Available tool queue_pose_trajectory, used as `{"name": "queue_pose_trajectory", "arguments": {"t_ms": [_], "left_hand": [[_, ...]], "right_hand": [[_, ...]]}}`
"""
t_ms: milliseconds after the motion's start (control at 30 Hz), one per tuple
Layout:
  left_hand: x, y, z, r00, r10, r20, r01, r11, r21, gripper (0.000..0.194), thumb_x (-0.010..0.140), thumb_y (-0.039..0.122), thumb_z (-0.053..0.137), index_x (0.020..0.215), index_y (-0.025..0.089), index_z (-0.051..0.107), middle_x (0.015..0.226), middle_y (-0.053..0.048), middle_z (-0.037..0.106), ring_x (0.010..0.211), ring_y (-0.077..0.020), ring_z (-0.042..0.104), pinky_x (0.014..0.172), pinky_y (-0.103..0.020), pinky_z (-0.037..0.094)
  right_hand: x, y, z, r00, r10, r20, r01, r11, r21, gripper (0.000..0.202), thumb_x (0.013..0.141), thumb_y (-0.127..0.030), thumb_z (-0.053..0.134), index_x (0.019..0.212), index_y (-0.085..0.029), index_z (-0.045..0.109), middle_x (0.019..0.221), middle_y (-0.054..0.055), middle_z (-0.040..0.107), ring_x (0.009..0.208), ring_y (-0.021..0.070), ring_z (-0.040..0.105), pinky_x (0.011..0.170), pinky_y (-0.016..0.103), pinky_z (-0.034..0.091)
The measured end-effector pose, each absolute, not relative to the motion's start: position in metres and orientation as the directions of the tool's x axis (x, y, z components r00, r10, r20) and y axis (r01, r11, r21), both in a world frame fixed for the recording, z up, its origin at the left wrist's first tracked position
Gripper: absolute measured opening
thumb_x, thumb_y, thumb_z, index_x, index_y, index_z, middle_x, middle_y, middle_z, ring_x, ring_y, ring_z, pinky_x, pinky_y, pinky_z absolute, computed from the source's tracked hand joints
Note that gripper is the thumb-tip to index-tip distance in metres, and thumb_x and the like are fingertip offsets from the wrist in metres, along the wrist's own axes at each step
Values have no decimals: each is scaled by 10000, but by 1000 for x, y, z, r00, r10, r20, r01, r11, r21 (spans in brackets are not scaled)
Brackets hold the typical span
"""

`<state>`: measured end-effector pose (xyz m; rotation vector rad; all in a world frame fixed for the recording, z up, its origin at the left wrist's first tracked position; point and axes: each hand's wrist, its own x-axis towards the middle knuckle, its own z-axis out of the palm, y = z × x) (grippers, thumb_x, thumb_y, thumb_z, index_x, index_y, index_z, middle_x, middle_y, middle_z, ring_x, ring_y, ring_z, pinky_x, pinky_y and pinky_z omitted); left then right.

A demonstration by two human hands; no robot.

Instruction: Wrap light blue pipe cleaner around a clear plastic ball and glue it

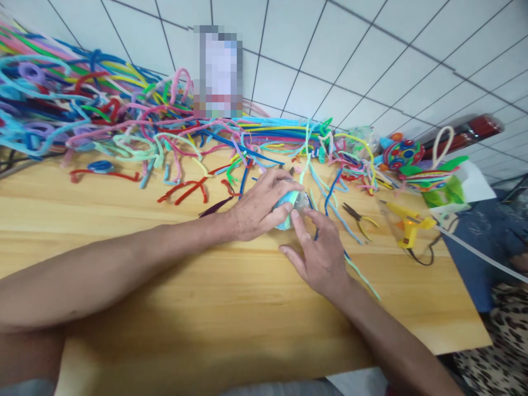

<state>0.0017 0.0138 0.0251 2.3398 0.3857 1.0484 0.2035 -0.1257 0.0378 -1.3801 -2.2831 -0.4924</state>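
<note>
A small rounded piece (284, 219), partly wrapped in blue and green pipe cleaner with clear material showing on its right, rests at the middle of the wooden table. Over its left side my left hand (264, 208) is curled, thumb and fingers gripping it. My right hand (322, 247) reaches in from the lower right, fingers apart, its index fingertip at the piece's lower edge. Light green and blue pipe cleaners (330, 192) trail from beside the piece toward the right. The underside of the piece is hidden.
A heap of coloured pipe cleaners (136, 115) lines the back of the wooden table (198, 308). Pliers (361, 220) and a yellow glue gun (408, 223) lie at right. Behind them are a colourful ball (403, 154) and red-wrapped bundle (466, 135). A blurred screen stands by the tiled wall.
</note>
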Motion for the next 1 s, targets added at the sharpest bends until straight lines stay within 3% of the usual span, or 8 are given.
{"name": "queue_pose_trajectory", "arguments": {"t_ms": [267, 433, 633, 700, 800, 900, 1000], "left_hand": [[4, 13, 23, 668, 429, 608, 27, -831, 556, 384, 1127, 342, 466, 1494, 259, 546, 1479, -157, 530, 1440, -324, 511, 1244, -618, 473], [3, 12, 23, 670, 423, 610, 16, -830, 558, 390, 1137, 352, 460, 1501, 244, 550, 1491, -170, 524, 1456, -329, 502, 1247, -614, 470], [3, 12, 26, 674, 436, 597, 25, -821, 571, 391, 1117, 319, 471, 1484, 229, 570, 1490, -173, 536, 1457, -330, 505, 1263, -616, 456], [3, 12, 27, 681, 440, 585, 36, -818, 574, 390, 1114, 314, 471, 1486, 238, 564, 1499, -172, 532, 1461, -328, 502, 1266, -620, 452], [2, 12, 28, 695, 438, 570, 42, -816, 576, 395, 1112, 320, 475, 1496, 266, 551, 1514, -164, 525, 1480, -325, 487, 1271, -627, 447], [1, 11, 28, 702, 438, 562, 45, -815, 577, 400, 1117, 334, 465, 1504, 275, 547, 1517, -160, 521, 1501, -321, 471, 1279, -628, 443], [0, 11, 29, 704, 443, 555, 43, -807, 589, 403, 1113, 332, 468, 1503, 272, 551, 1513, -161, 529, 1491, -330, 479, 1274, -635, 445]], "right_hand": [[207, -126, 45, -384, 767, 514, 881, 471, -44, 942, 1057, -455, 689, 1809, -223, 173, 1393, 201, 635, 1253, 357, 631, 1008, 572, 622], [209, -128, 43, -423, 713, 559, 869, 495, 27, 735, 1047, -366, 713, 1705, -230, 416, 1370, 189, 658, 1271, 345, 650, 1008, 550, 618], [210, -129, 48, -319, 664, 676, 842, 527, -119, 432, 993, -257, 782, 1394, -233, 624, 1186, 125, 767, 1111, 281, 743, 934, 464, 637], [209, -129, 50, -295, 675, 676, 820, 542, -183, 280, 985, -166, 765, 1231, -256, 664, 1040, 62, 797, 980, 236, 770, 869, 408, 632], [208, -131, 53, -232, 721, 653, 763, 551, -338, 206, 1003, -92, 709, 1105, -270, 690, 925, -2, 812, 872, 184, 780, 829, 352, 621], [206, -134, 54, -41, 826, 562, 638, 454, -622, 129, 1072, -165, 642, 1025, -260, 716, 902, -8, 805, 840, 162, 767, 800, 320, 615], [205, -133, 51, 150, 895, 419, 459, 313, -832, 248, 1115, -330, 614, 904, -243, 711, 798, -10, 755, 768, 159, 722, 736, 305, 593]]}}
